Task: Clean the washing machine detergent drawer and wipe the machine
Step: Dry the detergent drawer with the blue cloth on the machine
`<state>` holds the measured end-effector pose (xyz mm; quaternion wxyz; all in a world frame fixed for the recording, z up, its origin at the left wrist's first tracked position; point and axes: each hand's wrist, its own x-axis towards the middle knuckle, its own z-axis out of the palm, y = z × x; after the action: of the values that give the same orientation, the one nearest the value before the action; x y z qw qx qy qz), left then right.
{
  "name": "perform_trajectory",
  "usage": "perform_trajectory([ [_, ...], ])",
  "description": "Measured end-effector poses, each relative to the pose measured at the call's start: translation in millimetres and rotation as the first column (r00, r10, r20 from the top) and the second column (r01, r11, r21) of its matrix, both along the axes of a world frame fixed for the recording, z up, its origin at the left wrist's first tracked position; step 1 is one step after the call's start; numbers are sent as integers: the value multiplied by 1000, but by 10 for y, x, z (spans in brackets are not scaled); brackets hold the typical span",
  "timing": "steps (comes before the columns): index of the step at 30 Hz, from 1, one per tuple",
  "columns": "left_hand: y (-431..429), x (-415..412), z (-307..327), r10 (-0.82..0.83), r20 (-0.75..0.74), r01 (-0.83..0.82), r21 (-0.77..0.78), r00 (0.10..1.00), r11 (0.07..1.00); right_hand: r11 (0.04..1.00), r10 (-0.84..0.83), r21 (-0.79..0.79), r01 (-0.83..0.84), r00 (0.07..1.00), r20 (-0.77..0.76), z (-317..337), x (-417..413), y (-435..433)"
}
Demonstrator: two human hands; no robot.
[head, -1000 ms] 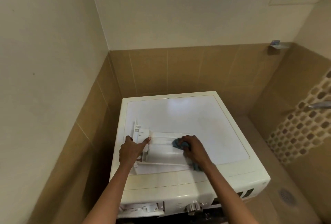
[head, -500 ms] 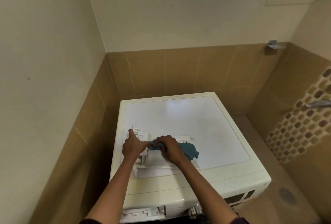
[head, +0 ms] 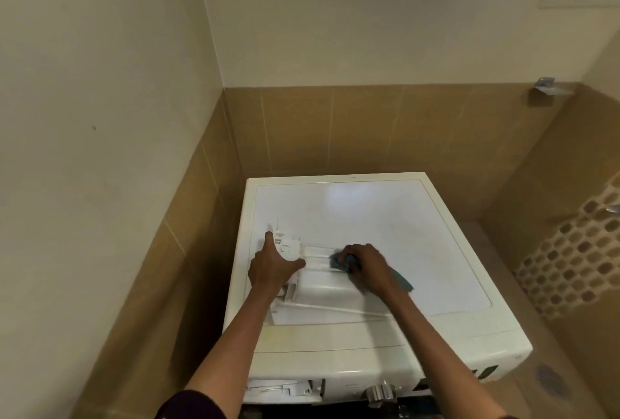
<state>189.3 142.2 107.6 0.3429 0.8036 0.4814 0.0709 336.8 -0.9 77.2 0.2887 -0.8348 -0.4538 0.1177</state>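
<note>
White detergent drawer (head: 322, 287) & washing machine (head: 385, 217), teal cloth (head: 403, 281), tan wall tiles (head: 369, 126), brown/cream dotted mosaic (head: 570, 261) at rt.

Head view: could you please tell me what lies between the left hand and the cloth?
Only the drawer: its top stretches bare from the left hand to the cloth under the right hand, in the head view.

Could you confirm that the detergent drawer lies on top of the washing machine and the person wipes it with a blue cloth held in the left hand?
Not quite: the head view shows the blue cloth in the right hand, not the left. The left hand only steadies the detergent drawer, which does lie on top of the washing machine.
</note>
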Motion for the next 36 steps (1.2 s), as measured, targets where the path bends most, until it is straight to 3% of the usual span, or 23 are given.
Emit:
perform_trajectory([
  [6,-5,-1,-21,-13,17,12,30,1000,999,989,147,33,-145,987,-68,-82,-313,529],
  [12,11,7,-22,3,-30,-3,15,1000,1000,1000,6,16,-5,998,-70,-25,197,48],
  [20,2,12,-36,1,4,-1,25,1000,1000,942,-12,-337,-6,999,-51,263,652,-104],
  [24,4,5,-35,0,-1,0,33,1000,999,987,71,-141,-75,997,-31,387,300,419],
  [27,-2,-1,-20,-7,-15,8,40,1000,999,969,144,-193,-153,988,-59,241,-85,762],
  [36,-25,6,21,15,-67,-11,63,998,998,993,-37,-117,22,991,-132,105,386,71],
])
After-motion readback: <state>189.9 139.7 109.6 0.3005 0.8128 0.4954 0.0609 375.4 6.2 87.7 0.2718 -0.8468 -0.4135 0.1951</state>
